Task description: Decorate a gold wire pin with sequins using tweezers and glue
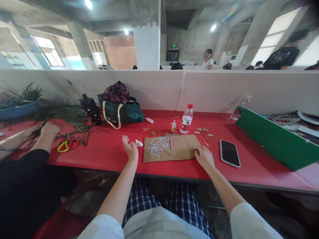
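left hand (130,148): fingers spread, holding nothing | right hand (204,156): open, resting on flattened brown cardboard sheet (186,146) | risk: a jolt scatters multicoloured confetti flakes (158,146)

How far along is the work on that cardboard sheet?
Done, apparently: several small decorated picks lie beside the cardboard sheet. In hand: nothing held; the right hand rests on the sheet, the left hand lies open by a small white piece. Left: multicoloured glitter still lies spread on the sheet.
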`<state>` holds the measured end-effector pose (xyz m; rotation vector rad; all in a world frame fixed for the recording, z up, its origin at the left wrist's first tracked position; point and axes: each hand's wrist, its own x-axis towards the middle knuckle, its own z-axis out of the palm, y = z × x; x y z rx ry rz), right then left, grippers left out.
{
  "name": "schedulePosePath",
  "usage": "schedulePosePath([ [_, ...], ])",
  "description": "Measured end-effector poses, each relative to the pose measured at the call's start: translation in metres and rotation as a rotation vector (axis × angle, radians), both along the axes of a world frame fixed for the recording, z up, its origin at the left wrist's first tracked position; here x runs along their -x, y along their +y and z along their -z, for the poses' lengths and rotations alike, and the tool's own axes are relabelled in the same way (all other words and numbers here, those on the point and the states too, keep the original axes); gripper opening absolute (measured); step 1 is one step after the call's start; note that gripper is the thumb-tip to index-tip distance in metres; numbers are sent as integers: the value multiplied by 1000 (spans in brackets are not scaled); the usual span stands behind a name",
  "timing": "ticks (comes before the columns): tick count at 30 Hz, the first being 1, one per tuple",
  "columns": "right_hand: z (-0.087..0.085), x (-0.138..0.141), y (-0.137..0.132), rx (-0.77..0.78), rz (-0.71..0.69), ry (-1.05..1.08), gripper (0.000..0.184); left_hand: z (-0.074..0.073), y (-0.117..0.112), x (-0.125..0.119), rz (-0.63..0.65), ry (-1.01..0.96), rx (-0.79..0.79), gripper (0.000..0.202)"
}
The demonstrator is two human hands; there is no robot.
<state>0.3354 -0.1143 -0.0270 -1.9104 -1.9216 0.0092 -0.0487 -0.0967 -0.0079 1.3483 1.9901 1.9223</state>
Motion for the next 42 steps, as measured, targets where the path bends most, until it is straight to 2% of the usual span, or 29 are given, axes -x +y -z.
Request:
schedulePosePath([
  [5,0,0,2,3,6,2,23,-8,-7,-15,185,351,115,32],
  [12,-1,0,1,0,8,7,23,-12,-15,-36,478,700,237,13],
  [16,-1,0,1,-1,3,10,23,-10,-14,-35,501,757,258,8],
  [24,1,-1,0,-7,-3,6,24,-10,-12,-32,514,759,270,11],
  [28,2,-2,2,-2,-5,8,24,-12,-13,-32,491,725,253,13],
  [30,2,-1,2,0,-5,10,24,-11,-13,-30,449,692,231,22],
  [35,2,0,0,-5,-10,24,25,-7,-9,-21,220,525,174,56],
  [39,2,1,0,-11,-11,43,23,-4,-6,-11,28,340,143,63],
  [42,2,2,1,-16,-22,65,23,-2,-4,-4,-39,232,114,64],
])
